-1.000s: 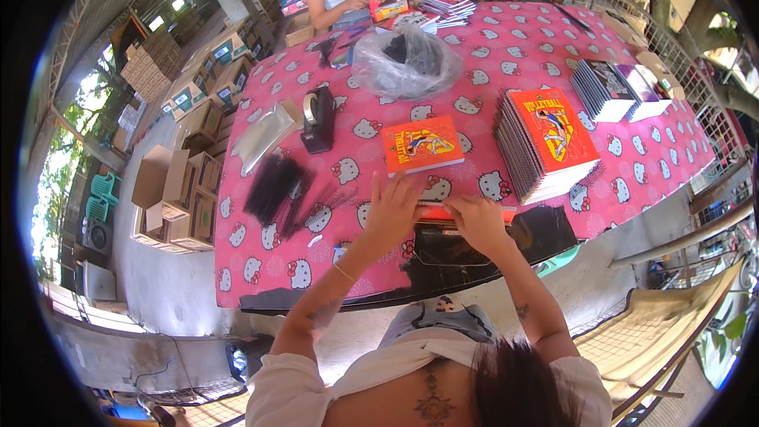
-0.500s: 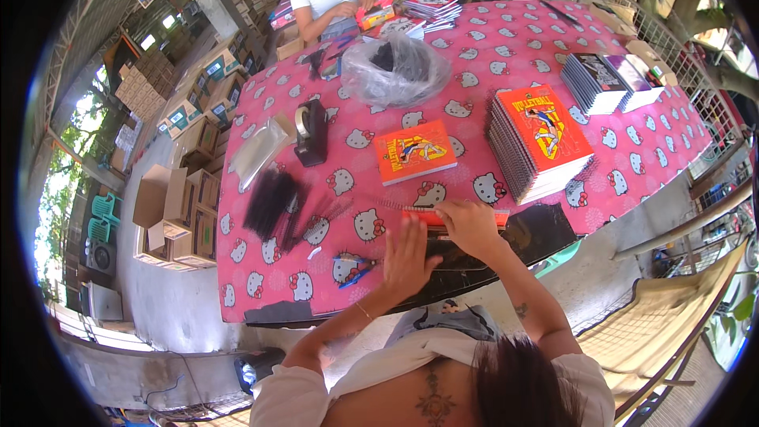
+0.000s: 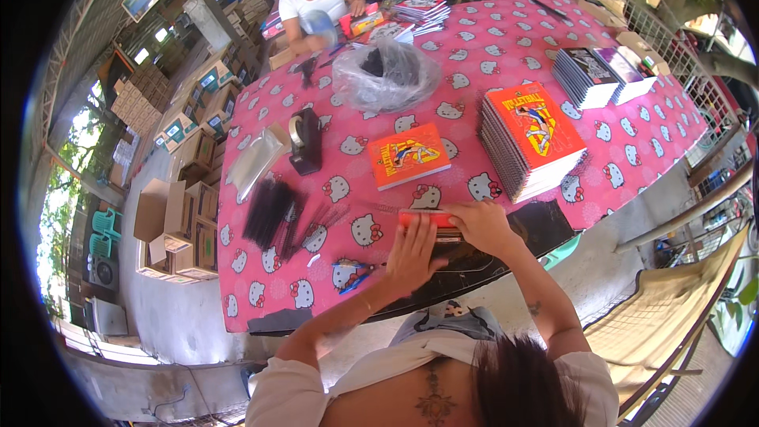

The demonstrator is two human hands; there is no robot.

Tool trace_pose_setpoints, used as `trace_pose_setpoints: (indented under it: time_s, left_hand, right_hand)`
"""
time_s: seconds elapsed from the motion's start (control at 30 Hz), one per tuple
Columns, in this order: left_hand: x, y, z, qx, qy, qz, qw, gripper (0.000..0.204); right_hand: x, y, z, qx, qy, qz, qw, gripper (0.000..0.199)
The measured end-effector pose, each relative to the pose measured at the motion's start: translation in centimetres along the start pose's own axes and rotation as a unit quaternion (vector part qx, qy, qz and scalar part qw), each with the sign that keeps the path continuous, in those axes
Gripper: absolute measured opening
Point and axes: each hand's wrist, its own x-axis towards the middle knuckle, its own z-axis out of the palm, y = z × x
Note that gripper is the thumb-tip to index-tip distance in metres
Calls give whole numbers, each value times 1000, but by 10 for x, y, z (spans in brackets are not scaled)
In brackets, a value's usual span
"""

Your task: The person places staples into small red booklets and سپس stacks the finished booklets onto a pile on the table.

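An open-air packing stall: around the pink-clothed table [image 3: 490, 55] stand notebook stacks [image 3: 534, 142] and cardboard cartons [image 3: 178, 221].
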Motion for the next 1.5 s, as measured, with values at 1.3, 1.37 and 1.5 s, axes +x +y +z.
trace_pose_setpoints:
  time_s: [1.3,1.37,1.5]
  left_hand:
    - [59,23,-25,57,10,29,998,88]
    - [56,35,-26,37,-62,76,994,82]
    - [96,19,-28,91,73,6,993,91]
  right_hand:
    - [-45,35,31,516,47,176,837,30]
    - [-47,49,34,497,28,118,859,27]
    - [-54,46,41,513,25,100,852,29]
